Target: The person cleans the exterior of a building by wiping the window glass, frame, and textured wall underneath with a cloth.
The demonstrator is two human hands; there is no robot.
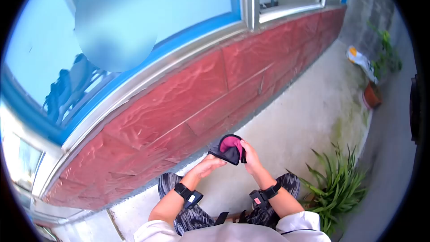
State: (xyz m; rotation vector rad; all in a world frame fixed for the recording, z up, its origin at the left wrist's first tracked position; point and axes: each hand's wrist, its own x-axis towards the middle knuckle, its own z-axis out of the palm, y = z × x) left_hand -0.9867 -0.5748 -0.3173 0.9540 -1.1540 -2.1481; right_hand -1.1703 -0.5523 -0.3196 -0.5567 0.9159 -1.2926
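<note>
A dark grey cloth item with a black edge and a pink inside is held up in front of my knees, its pink opening showing. My right hand grips its right edge, the thumb near the pink part. On its lower left side, my left hand touches the dark fabric, with the fingers pressed together; its fingertips are partly hidden by the cloth. Each wrist wears a black strap with a small device.
A red stone wall with blue-framed windows above runs along the left and front. Concrete floor lies beside it. A leafy plant grows at the right; a brown pot and a white-and-orange bag are farther off.
</note>
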